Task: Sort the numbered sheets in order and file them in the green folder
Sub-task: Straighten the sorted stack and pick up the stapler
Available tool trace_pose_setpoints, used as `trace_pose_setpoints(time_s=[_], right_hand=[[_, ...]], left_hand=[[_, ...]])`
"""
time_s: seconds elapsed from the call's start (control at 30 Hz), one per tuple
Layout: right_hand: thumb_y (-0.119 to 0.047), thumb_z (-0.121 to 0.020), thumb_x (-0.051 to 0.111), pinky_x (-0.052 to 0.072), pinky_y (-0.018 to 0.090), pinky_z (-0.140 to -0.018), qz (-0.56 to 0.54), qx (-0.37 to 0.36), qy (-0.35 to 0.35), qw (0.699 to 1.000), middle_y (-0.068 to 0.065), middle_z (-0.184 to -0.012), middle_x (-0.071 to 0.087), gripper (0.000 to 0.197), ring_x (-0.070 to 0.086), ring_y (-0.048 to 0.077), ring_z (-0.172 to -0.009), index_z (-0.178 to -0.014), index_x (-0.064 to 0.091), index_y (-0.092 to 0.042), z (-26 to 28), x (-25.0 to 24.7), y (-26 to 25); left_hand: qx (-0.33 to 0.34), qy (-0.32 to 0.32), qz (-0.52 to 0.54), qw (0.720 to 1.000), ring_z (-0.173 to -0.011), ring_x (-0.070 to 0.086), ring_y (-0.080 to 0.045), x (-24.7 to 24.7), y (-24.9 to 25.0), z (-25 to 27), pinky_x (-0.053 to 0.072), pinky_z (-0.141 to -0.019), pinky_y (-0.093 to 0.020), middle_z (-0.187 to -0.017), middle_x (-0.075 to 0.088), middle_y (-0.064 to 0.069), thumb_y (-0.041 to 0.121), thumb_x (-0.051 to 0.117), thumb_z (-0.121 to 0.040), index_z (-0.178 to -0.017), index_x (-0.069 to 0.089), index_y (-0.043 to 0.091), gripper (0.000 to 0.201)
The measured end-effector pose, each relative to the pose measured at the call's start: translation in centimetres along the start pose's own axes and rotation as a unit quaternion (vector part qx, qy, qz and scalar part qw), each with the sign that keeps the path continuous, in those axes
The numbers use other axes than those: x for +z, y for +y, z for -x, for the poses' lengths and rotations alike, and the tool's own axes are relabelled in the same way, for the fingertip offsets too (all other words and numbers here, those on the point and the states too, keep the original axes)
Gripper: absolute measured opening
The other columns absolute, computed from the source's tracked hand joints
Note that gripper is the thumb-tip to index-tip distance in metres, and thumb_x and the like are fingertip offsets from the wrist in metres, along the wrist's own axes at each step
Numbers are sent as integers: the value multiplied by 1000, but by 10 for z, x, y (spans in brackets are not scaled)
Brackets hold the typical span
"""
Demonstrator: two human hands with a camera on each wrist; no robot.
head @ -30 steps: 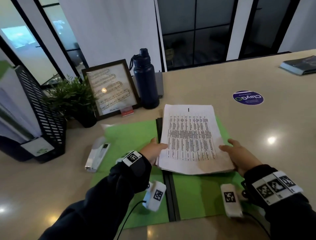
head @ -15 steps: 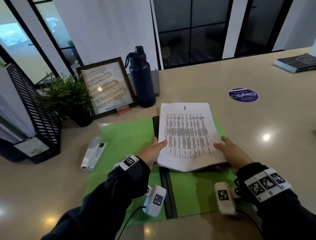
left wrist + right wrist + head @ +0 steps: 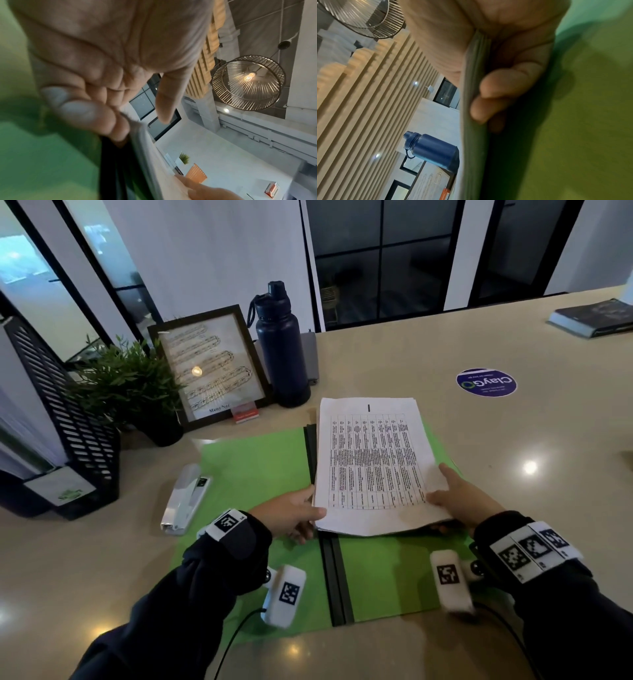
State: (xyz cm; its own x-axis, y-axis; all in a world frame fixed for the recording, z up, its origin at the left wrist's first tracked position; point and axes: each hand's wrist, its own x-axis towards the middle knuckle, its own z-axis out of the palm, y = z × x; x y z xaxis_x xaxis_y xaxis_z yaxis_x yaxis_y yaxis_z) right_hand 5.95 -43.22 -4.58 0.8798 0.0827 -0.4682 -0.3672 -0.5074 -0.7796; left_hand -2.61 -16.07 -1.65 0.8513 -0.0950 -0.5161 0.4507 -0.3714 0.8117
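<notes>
An open green folder (image 3: 253, 470) with a black spine lies flat on the beige counter. Over its right half I hold a stack of printed sheets (image 3: 373, 463), its near edge lifted. My left hand (image 3: 294, 517) pinches the stack's near left corner, thumb on top and fingers beneath. My right hand (image 3: 455, 501) grips the near right edge the same way. In the left wrist view the fingers (image 3: 96, 116) curl under the paper edge (image 3: 145, 146) above the folder (image 3: 42, 155). In the right wrist view the fingers (image 3: 496, 93) press under the stack (image 3: 471, 108), with the green folder (image 3: 582, 121) below.
A white stapler (image 3: 185, 498) lies left of the folder. Behind stand a dark blue bottle (image 3: 281, 347), a framed picture (image 3: 209, 368), a potted plant (image 3: 126, 385) and a black file rack (image 3: 65, 419). A round purple sticker (image 3: 485, 382) and a dark book (image 3: 596, 318) lie at the right.
The stack's near edge has come up off the folder while both hands keep their hold. The head view has drifted slightly.
</notes>
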Motion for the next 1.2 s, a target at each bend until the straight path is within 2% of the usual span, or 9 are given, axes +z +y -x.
trace_pose_setpoints(time_s=[0.07,0.13,0.2,0.27,0.33,0.57,0.77,0.97,1.2], right_hand=[[-9,-91,55,49,28,-38,-31,6,5,999,18,-138,42,75,60,27,-58,-149,13,-28,0,-1,0],[-4,-92,52,42,21,-31,-99,19,2,995,19,-131,47,72,55,18,-39,-149,16,-28,-1,-1,3],[-1,-93,49,39,19,-29,-173,31,0,984,18,-110,55,70,50,13,-31,-149,16,-27,-3,0,6],[0,-94,43,36,17,-28,-231,39,-3,972,14,-82,53,68,46,11,-29,-149,15,-27,-5,2,7],[1,-95,39,34,14,-28,-287,38,-12,957,11,-73,48,66,44,8,-28,-150,13,-26,-5,3,7],[4,-95,33,31,11,-28,-334,23,-28,942,9,-80,49,66,42,6,-27,-150,12,-26,1,9,6],[4,-95,33,33,13,-29,-333,32,-36,942,11,-90,54,68,43,7,-28,-150,11,-29,-2,10,6],[3,-95,33,33,13,-29,-325,29,-36,945,10,-88,53,67,43,7,-29,-149,11,-29,1,12,5],[3,-96,32,33,13,-29,-318,18,-48,947,10,-90,54,63,43,7,-29,-149,15,-27,3,14,5]], left_hand=[[9,19,-28,999,-68,56,-13,-5,-4,9,48,-56,-20,-100,59,-6,11,57,-90,-148,11,14,74],[9,54,-14,998,-71,60,-16,-6,-11,14,49,-59,-24,-106,62,-4,6,59,-87,-143,23,8,67],[0,83,30,996,-69,60,-19,-4,-19,17,47,-60,-31,-102,64,-6,2,58,-86,-130,38,1,48],[3,97,80,992,-61,59,-15,5,-20,22,46,-51,-23,-93,67,-9,-2,54,-88,-114,46,-3,27],[20,111,123,986,-53,58,-10,14,-19,24,43,-45,-20,-86,69,-7,-2,54,-88,-102,50,2,15],[94,202,140,965,-49,54,-7,23,-11,21,41,-45,-19,-78,70,-4,7,58,-88,-81,56,9,7],[127,255,130,950,-49,52,-6,23,-5,23,42,-48,-20,-74,67,0,12,58,-89,-83,58,7,8],[129,280,105,946,-50,52,-7,24,-5,20,43,-48,-20,-73,67,2,14,61,-87,-87,57,2,12],[96,283,113,948,-46,49,-10,28,-8,19,39,-43,-20,-70,66,-2,19,61,-87,-81,61,5,16]])
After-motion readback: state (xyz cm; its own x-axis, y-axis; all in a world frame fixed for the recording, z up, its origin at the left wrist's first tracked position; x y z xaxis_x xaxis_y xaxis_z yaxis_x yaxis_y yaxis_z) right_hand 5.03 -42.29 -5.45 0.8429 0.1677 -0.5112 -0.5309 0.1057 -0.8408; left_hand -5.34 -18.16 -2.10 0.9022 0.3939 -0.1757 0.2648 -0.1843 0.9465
